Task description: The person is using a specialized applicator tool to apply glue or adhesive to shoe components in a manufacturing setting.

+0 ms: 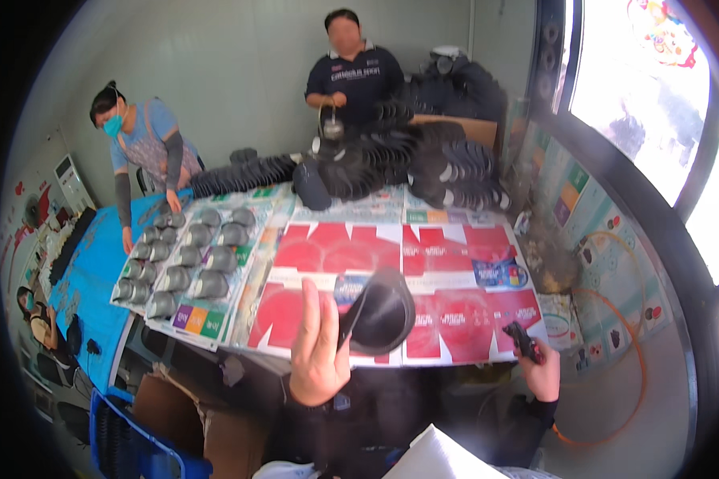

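Note:
My left hand [318, 359] holds a black moulded cup-shaped piece [385, 311] by its edge, above the front of the table. Two of its fingers point upward, and the cup's hollow side shows; part of the grip is hidden. At the right, my right hand [542, 374] is closed round a small dark spray gun [522, 342], its nozzle end toward the table. Beneath both lie red and white printed sheets [351, 251]. Left of these, several grey dome-shaped cups [211, 284] stand in rows on paper.
Stacks of black curved pieces [359, 164] line the table's far side. An orange hose [643, 383] loops along the right wall. Two people [355, 80] [156, 140] stand across the table, and another person [44, 327] is far left. A blue crate [136, 443] sits lower left.

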The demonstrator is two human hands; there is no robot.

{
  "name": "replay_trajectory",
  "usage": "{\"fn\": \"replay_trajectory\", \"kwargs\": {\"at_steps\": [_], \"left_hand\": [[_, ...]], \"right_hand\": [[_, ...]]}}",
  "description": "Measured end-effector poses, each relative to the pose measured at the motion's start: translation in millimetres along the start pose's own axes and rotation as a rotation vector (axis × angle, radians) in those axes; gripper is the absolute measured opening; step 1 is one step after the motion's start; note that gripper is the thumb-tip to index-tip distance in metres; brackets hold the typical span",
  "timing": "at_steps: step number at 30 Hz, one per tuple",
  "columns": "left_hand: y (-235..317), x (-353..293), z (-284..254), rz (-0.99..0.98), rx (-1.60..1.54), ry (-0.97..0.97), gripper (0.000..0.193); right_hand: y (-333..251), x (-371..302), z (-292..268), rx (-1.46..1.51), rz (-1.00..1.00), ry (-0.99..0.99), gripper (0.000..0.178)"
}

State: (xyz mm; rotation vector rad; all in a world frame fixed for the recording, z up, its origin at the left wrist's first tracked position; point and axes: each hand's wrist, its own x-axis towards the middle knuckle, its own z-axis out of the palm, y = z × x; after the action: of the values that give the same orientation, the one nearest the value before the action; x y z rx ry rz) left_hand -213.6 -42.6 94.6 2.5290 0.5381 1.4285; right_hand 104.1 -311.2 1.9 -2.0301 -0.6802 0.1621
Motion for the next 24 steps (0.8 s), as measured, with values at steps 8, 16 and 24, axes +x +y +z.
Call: {"fn": "replay_trajectory", "kwargs": {"at_steps": [8,16,24], "left_hand": [[-15,0,22,-0.216,-0.161,0.088,0.048],[-71,-43,140,-0.594,-0.310,-0.132,0.048],[-72,-43,203,-0.592,-0.253,-0.318,0.068]], "right_hand": [[-12,-7,-4,-0.023,-0.014,0.005,0.026],[-6,-1,5,-0.011,0.012,-0.046,0.027],[-4,-1,8,0.020,-0.061,-0.012,0.016]]}}
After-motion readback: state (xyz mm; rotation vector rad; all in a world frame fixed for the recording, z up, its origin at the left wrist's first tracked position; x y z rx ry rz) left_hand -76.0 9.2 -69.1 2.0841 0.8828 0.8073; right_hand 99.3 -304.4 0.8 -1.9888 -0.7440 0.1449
